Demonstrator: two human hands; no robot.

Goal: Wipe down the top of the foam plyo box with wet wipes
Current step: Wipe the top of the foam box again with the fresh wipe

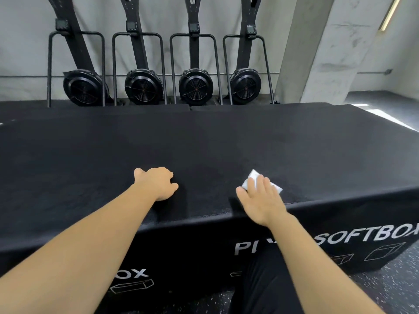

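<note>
Right hand (260, 200) fingers (264, 184) spread flat, pressing white wet wipe (252, 175) onto top of black foam plyo box (204, 143), near front edge. Left hand (156, 183) fingers curled, resting on top. Four fan machines (195, 86) behind, concrete pillar (317, 53), speckled floor (399, 282).

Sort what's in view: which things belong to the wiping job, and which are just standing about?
In the job: black foam plyo box with silver lettering; white wet wipe, pressed onto the box top under the right hand; left hand, resting on the top.
Standing about: four black fan-wheel exercise machines along the wall; grey concrete pillar; dark speckled floor.
</note>
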